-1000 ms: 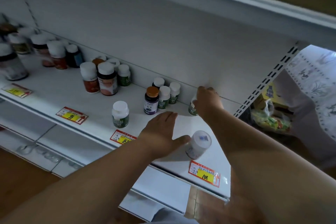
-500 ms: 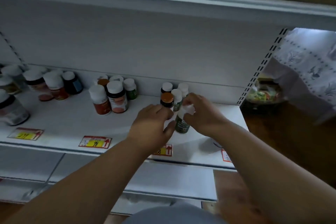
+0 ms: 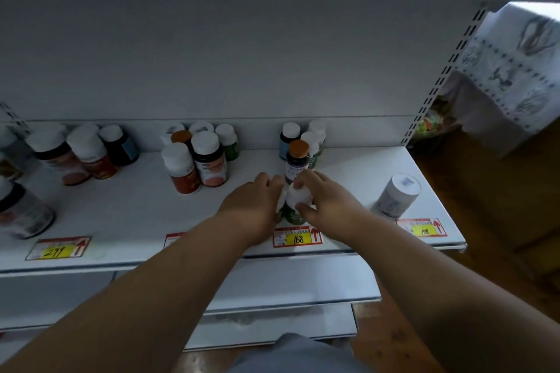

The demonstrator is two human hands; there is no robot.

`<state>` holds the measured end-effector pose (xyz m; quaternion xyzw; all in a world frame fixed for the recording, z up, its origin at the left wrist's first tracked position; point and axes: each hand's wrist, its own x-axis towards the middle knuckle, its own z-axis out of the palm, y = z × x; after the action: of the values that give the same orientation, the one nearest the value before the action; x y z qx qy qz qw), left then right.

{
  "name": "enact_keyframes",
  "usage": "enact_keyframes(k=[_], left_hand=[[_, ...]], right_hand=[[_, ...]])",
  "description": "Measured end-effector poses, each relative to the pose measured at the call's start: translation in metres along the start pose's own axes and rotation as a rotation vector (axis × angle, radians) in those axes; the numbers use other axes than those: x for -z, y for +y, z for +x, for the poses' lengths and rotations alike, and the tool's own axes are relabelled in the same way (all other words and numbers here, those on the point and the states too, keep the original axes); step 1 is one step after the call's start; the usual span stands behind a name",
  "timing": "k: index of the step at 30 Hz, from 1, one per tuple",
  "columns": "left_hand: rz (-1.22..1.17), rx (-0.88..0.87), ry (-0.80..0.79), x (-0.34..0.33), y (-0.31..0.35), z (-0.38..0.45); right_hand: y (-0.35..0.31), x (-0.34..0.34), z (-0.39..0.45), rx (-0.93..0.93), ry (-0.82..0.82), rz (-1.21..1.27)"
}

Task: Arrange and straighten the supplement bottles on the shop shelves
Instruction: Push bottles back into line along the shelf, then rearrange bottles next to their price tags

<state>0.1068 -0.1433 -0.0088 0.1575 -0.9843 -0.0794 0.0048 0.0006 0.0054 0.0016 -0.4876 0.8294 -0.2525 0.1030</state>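
Note:
On the white shelf (image 3: pixel 136 212) my two hands meet just behind the "168" price tag (image 3: pixel 297 238). My right hand (image 3: pixel 328 201) pinches the white cap of a small green-labelled bottle (image 3: pixel 294 212) standing upright. My left hand (image 3: pixel 253 203) curls round a second white-capped bottle right beside it, which is mostly hidden by the fingers. Directly behind stands a dark bottle with an orange cap (image 3: pixel 298 159), with three white-capped bottles (image 3: pixel 315 135) at the back wall.
A white bottle (image 3: pixel 397 195) stands alone near the shelf's right end. A middle cluster of bottles (image 3: pixel 209 159) and a left cluster (image 3: pixel 86 154) stand further left. A large bottle (image 3: pixel 21 210) sits at the far left. Lower shelves lie below.
My right hand brought a green bottle from the back wall forward. My left hand slid to the right onto another bottle, and both hands now meet at the shelf front.

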Motion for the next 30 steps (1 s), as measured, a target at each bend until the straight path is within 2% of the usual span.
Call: enact_keyframes(k=[8,13,15,19,21,25,30], left_hand=[[0.010,0.030,0.043,-0.001,0.005,-0.003],[0.032,0.027,0.155,0.003,0.011,-0.011],[0.024,0.038,0.233,0.010,0.014,-0.011],[-0.146,0.176,0.255,0.019,0.012,-0.007],[-0.229,0.219,0.248,0.018,0.008,-0.007],[-0.398,0.335,0.309,0.011,-0.005,-0.013],[-0.456,0.331,0.485,0.011,-0.027,-0.032]], right_hand=[[0.009,0.005,0.008,0.011,-0.097,0.047],[0.011,0.025,0.040,0.038,0.226,0.004],[0.011,0.038,0.064,0.014,0.158,-0.091],[0.005,0.043,0.097,0.025,-0.135,-0.388],[0.005,0.039,0.101,0.038,-0.160,-0.437],[0.007,0.039,0.103,0.089,-0.056,-0.414],[-0.026,0.048,0.103,0.165,0.127,-0.102]])
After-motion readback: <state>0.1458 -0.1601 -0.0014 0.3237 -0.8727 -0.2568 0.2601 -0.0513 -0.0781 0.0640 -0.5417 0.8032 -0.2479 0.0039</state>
